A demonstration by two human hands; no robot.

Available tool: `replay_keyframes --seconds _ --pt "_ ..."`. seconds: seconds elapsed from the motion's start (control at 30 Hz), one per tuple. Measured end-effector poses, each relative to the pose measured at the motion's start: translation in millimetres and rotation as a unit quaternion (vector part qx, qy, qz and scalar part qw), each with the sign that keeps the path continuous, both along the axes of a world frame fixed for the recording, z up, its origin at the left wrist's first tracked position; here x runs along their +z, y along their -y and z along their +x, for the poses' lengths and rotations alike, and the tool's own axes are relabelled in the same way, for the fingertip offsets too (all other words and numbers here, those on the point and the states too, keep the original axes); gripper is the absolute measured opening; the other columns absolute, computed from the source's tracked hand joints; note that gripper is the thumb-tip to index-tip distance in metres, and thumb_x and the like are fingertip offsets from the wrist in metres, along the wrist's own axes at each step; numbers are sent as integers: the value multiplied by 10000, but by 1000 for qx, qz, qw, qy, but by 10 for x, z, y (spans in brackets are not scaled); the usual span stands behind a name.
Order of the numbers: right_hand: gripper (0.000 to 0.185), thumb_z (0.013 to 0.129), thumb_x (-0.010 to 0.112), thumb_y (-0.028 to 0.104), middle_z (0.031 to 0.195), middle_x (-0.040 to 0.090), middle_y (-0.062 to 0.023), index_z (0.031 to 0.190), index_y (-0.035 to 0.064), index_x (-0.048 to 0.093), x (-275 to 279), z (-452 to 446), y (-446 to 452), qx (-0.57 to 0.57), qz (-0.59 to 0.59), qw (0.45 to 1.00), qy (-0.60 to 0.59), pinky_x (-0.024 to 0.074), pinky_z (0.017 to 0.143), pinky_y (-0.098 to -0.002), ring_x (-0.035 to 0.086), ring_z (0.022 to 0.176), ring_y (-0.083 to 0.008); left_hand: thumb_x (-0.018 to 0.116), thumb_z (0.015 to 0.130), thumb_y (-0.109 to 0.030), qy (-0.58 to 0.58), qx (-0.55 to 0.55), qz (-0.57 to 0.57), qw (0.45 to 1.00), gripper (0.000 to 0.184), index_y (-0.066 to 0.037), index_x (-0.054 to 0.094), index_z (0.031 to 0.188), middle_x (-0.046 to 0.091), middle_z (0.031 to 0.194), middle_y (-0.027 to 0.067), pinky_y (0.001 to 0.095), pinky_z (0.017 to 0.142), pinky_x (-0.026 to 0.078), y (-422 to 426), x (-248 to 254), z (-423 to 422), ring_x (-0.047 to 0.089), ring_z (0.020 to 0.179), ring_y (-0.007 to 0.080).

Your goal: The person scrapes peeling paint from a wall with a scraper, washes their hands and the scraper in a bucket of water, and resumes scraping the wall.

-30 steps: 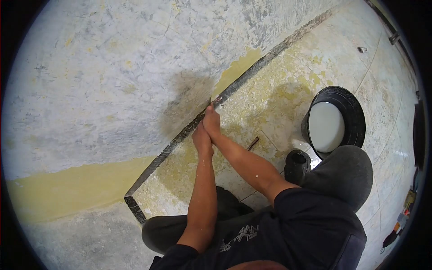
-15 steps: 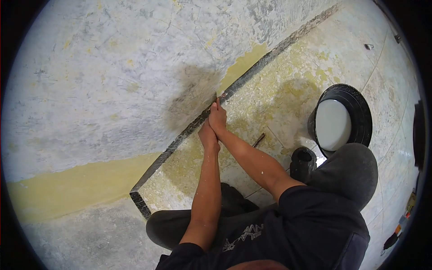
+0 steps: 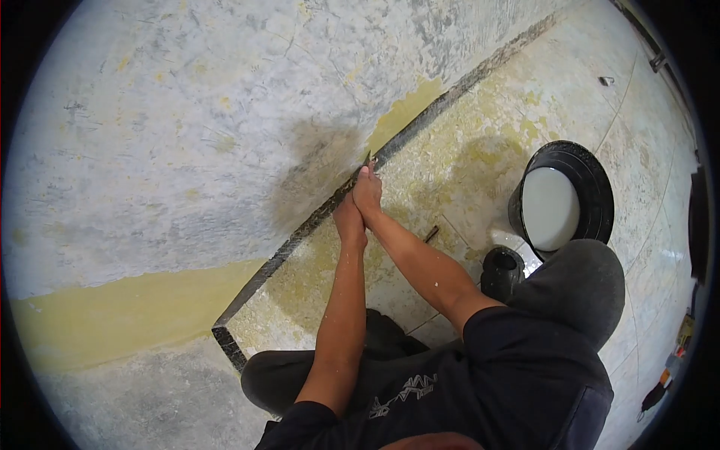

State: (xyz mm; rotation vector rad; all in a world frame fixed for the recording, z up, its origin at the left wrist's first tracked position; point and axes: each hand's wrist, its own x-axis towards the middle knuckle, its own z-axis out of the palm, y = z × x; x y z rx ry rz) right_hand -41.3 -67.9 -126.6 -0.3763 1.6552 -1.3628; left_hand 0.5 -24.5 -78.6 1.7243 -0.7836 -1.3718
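Both hands are together low on the wall [image 3: 187,150], where a remaining yellow paint patch [image 3: 409,109] meets the dark baseboard strip [image 3: 420,126]. My right hand [image 3: 367,193] is closed around a scraper [image 3: 368,158]; only its thin dark tip shows past the fingers, against the top of the strip. My left hand [image 3: 349,223] is closed just behind and against the right one, apparently on the same tool, its handle hidden by the fingers. Pale yellow paint flakes [image 3: 450,135] are scattered on the floor beside the hands.
A black bucket [image 3: 600,195] holding milky liquid stands to the right, near my knee. Close by sits a small dark cup-like object [image 3: 502,271]. A thin stick-like tool [image 3: 431,234] lies on the tiles. Tools with orange parts [image 3: 663,379] lie at the far right.
My hands and the scraper tip have shifted slightly up and right along the strip. More of the tip shows now. The view has also moved a little.
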Motion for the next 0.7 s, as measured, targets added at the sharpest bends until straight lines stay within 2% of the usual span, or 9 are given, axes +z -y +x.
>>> replay_keyframes --seconds 0.07,0.13,0.17,0.27,0.33,0.43,0.53,0.7 --pt "558 944 376 345 1204 541 -330 1391 15 413 32 29 8 -13 -35 999 -31 394 986 -437 509 1133 -464 540 911 -219 -22 13 -11 1000 294 41 671 943 665 958 110 323 710 458 -8 4 14 592 804 177" --pt "555 947 377 348 1196 544 -329 1391 18 414 208 66 -99 24 -15 999 38 392 976 -441 503 1137 -466 528 916 -200 -25 47 -20 998 277 30 674 966 662 959 102 323 719 461 -90 70 53 598 805 178" --pt "555 947 377 348 1196 544 -329 1391 18 414 261 87 -129 27 -14 999 37 392 976 -441 503 1137 -466 528 916 -200 -27 50 -18 998 277 30 674 966 662 959 102 323 719 461 -116 88 77 598 805 178" --pt "561 952 375 359 1193 545 -328 1400 22 404 252 130 -120 52 10 998 44 393 960 -446 504 1131 -463 529 923 -206 -13 64 -22 998 285 29 670 1005 658 972 98 315 728 469 -126 106 80 605 827 175" --pt "567 956 379 361 1173 558 -322 1408 19 388 202 171 -101 33 0 999 12 397 944 -449 513 1111 -460 532 932 -217 -53 91 -12 994 303 28 661 1054 653 996 97 308 733 479 -131 122 65 613 845 174" --pt "570 960 384 359 1170 569 -301 1427 34 363 214 71 -167 59 -15 998 35 390 953 -455 515 1102 -457 536 938 -229 -78 106 8 991 318 28 651 1086 650 1012 91 301 726 484 -146 48 26 616 858 172" --pt "567 962 383 350 1193 564 -292 1438 44 349 149 34 -180 48 -58 996 45 378 968 -457 506 1117 -456 534 940 -225 -90 105 19 990 322 28 642 1108 645 1019 88 303 724 484 -176 4 -28 614 874 171" --pt "567 960 386 342 1249 531 -300 1440 43 343 190 92 -157 41 -27 998 48 363 996 -445 489 1165 -445 535 939 -226 -69 81 9 994 326 29 642 1113 643 1050 89 300 730 484 -163 104 5 611 887 167"
